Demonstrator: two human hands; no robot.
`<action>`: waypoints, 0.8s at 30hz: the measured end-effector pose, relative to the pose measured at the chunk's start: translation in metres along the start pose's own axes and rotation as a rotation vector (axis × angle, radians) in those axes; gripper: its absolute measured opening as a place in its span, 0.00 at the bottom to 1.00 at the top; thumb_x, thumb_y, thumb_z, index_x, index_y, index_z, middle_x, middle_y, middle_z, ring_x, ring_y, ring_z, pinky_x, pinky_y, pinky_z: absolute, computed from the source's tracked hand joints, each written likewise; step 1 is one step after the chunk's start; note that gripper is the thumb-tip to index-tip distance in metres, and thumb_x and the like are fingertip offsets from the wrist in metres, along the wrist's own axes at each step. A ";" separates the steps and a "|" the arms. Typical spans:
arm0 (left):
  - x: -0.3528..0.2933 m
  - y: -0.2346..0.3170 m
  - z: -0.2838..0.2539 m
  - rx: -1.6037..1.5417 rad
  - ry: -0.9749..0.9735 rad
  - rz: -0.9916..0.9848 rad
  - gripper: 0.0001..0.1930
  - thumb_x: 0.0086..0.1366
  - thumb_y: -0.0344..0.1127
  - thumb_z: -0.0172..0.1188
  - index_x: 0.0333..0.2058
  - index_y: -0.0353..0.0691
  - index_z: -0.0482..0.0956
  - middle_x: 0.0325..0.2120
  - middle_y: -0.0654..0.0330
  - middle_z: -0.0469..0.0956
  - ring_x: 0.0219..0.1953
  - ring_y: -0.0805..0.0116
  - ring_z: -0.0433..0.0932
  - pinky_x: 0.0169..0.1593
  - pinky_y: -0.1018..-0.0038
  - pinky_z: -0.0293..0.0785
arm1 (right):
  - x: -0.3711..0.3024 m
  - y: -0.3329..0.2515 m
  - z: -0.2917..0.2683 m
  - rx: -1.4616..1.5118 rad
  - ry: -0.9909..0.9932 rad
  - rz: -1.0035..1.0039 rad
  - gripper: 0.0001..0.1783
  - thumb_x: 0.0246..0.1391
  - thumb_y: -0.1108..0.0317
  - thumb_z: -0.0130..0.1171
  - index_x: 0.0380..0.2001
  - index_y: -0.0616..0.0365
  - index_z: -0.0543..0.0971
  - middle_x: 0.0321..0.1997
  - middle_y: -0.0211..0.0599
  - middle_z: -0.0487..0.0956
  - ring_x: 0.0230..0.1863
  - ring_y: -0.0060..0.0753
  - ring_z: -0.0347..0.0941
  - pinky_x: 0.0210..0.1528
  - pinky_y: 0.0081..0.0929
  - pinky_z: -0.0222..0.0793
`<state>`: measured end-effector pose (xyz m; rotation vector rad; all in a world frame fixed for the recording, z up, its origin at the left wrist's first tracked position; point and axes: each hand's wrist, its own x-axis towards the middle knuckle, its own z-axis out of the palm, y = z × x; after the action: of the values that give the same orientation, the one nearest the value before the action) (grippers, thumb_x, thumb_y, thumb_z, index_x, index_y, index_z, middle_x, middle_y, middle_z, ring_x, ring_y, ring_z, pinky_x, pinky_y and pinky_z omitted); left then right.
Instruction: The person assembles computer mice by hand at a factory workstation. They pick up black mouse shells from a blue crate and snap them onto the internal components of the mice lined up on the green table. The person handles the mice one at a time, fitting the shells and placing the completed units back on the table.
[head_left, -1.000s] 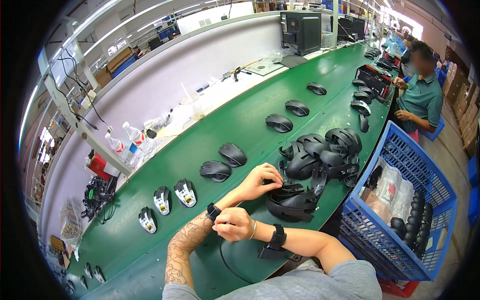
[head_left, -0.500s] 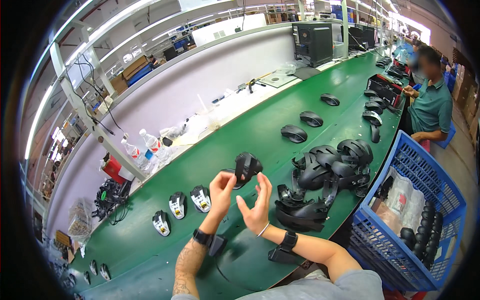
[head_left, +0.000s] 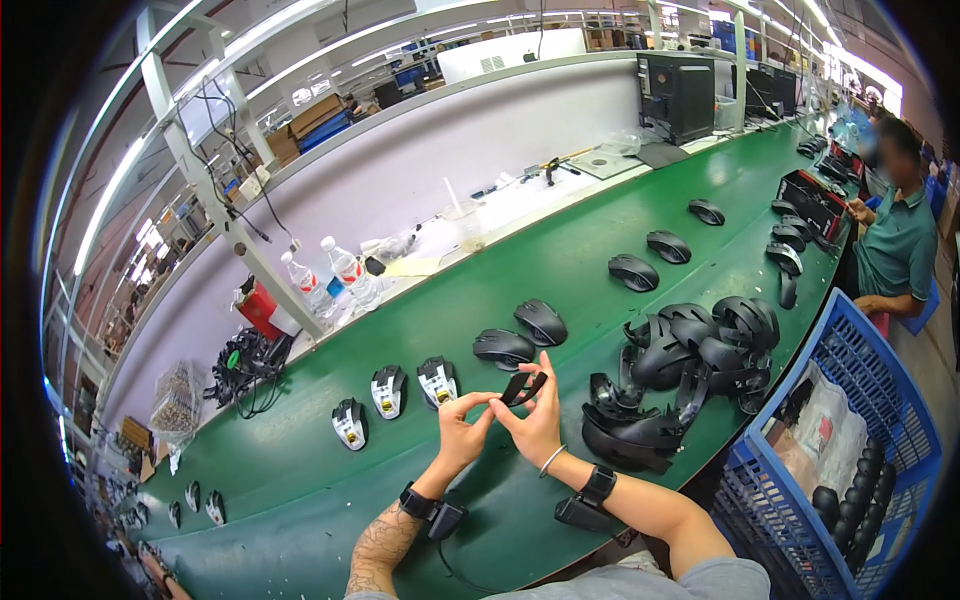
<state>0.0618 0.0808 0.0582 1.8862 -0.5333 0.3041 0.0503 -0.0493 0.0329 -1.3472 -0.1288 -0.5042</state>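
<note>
A slim, dark plastic piece [head_left: 522,388], like a side part of a mouse, is held between my two hands above the green bench. My left hand [head_left: 463,435] is closed, its thumb and forefinger pinching at the near end of the piece. My right hand [head_left: 535,418] grips it between thumb and fingers, the fingertips pointing up. Just beyond lie a black computer mouse [head_left: 503,347] and another black mouse [head_left: 541,322]. To the left stand several opened mice with silver insides, such as a half-built mouse [head_left: 437,381] nearest my left hand.
A heap of black mouse shells [head_left: 690,350] lies right of my hands. A blue crate [head_left: 745,480] with black parts stands at the bench's right edge. Farther back are more mice [head_left: 634,272], water bottles [head_left: 345,265] on the shelf, and a seated person [head_left: 900,230] on the right.
My hands have come closer to me and together, with the dark piece now between both. The two black mice behind them are now uncovered. The whole view has shifted a little.
</note>
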 end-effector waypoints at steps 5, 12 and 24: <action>-0.007 -0.011 -0.013 -0.358 -0.156 -0.185 0.16 0.57 0.29 0.57 0.45 0.32 0.75 0.41 0.55 0.79 0.44 0.68 0.76 0.51 0.71 0.69 | 0.008 0.002 -0.002 -0.072 -0.099 -0.024 0.46 0.43 0.68 0.66 0.64 0.63 0.54 0.46 0.41 0.69 0.45 0.35 0.70 0.47 0.30 0.70; 0.004 -0.009 -0.013 -0.303 0.028 -0.331 0.09 0.65 0.35 0.55 0.38 0.35 0.75 0.30 0.64 0.75 0.30 0.79 0.75 0.34 0.81 0.71 | 0.014 0.000 -0.005 -0.402 -0.244 -0.227 0.49 0.38 0.70 0.68 0.64 0.61 0.56 0.43 0.44 0.69 0.44 0.42 0.70 0.45 0.33 0.70; 0.002 -0.007 -0.014 -0.423 0.204 -0.515 0.08 0.62 0.35 0.59 0.28 0.37 0.78 0.29 0.65 0.76 0.27 0.78 0.75 0.27 0.83 0.68 | 0.007 -0.005 -0.001 -0.314 -0.386 -0.164 0.46 0.31 0.78 0.68 0.60 0.55 0.64 0.50 0.43 0.67 0.47 0.42 0.70 0.47 0.33 0.70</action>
<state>0.0674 0.0956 0.0591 1.4923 0.0387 0.0341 0.0543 -0.0525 0.0402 -1.7426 -0.4967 -0.4060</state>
